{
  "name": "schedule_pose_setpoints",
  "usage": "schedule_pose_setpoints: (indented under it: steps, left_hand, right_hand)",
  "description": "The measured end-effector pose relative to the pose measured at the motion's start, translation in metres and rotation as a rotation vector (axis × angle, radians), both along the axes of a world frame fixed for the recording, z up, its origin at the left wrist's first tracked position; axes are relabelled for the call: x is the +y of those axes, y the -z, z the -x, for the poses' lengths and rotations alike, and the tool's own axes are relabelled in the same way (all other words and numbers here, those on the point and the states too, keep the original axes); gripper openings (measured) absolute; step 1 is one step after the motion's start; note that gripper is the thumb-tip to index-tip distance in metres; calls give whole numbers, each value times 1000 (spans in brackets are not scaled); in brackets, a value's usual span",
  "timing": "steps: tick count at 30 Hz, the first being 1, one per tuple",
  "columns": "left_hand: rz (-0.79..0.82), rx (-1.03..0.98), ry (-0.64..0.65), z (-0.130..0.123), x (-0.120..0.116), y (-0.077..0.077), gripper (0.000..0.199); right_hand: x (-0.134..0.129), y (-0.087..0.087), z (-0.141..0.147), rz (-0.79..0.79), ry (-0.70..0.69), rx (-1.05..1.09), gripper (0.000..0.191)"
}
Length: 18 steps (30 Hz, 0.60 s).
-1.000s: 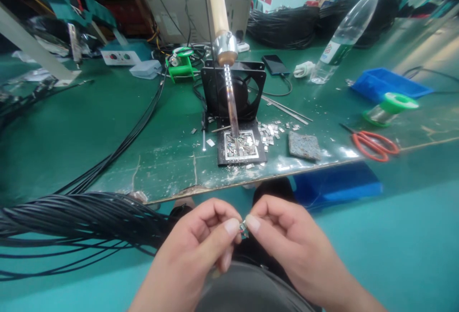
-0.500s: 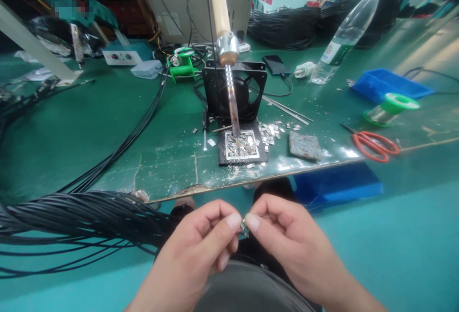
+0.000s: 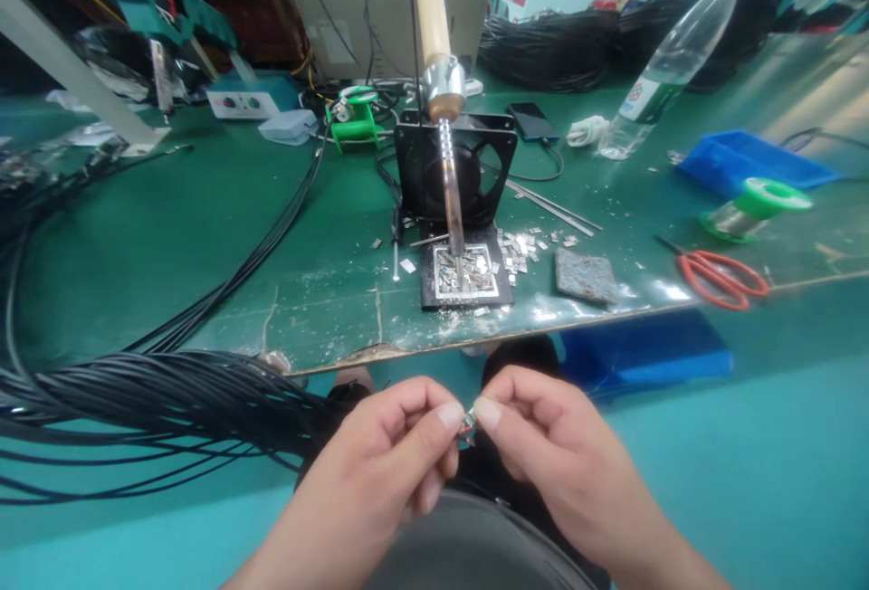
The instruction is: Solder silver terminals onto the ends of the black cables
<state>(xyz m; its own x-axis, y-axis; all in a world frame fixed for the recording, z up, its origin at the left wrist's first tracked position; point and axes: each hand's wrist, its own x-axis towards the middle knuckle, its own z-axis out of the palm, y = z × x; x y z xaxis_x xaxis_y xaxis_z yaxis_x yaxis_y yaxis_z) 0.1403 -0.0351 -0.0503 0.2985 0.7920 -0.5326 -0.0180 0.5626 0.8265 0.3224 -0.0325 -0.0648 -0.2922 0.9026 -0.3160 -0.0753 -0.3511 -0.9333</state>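
Observation:
My left hand [image 3: 400, 459] and my right hand [image 3: 543, 445] meet below the bench edge, thumbs and forefingers pinched together. Between their tips is a small metallic connector piece [image 3: 468, 424] with a bit of red on it; its exact kind is too small to make out. Both hands appear to grip it, one from each side. Beyond them on the bench, a soldering iron [image 3: 452, 156] with a wooden handle hangs tip-down over a white-rimmed square tray [image 3: 438, 291] of small metal pieces. More small metal plates [image 3: 520, 251] are scattered to the tray's right.
A black fan [image 3: 414, 174] stands behind the iron. To the right are a grey sponge block [image 3: 585, 276], red-handled scissors [image 3: 723, 280], a solder spool [image 3: 757, 208], a blue bin [image 3: 753, 165] and a plastic bottle [image 3: 669, 74]. A thick bundle of black cables [image 3: 169, 400] hangs over the bench edge at left.
The view has shifted slightly, so the bench things sit a little further right. My hands stay pinched together, and slightly more of the small piece shows between the fingertips.

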Motion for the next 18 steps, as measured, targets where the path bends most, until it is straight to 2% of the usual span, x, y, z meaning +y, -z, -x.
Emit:
schedule_pose_setpoints:
  steps: [7,10,12,14,16,18]
  left_hand:
    - [-24,19,14,-1,2,-3,35]
    - [-24,22,13,-1,0,-4,33]
    - [-21,31,7,-2,0,-6,31]
    - [-16,34,1,-2,0,-7,29]
    - [-11,32,0,-3,1,-8,29]
    - [-19,37,7,-3,1,-9,30]
  right_hand:
    - [-2,2,-1,-31,15,-76,35]
    - [-4,4,-4,-110,18,-167,31]
    - [-5,4,-7,-256,56,-291,22]
    - [-5,2,-12,-496,86,-431,10]
    - [-5,-3,-16,-750,42,-536,11]
    - [-2,-9,-20,-936,-45,-612,15]
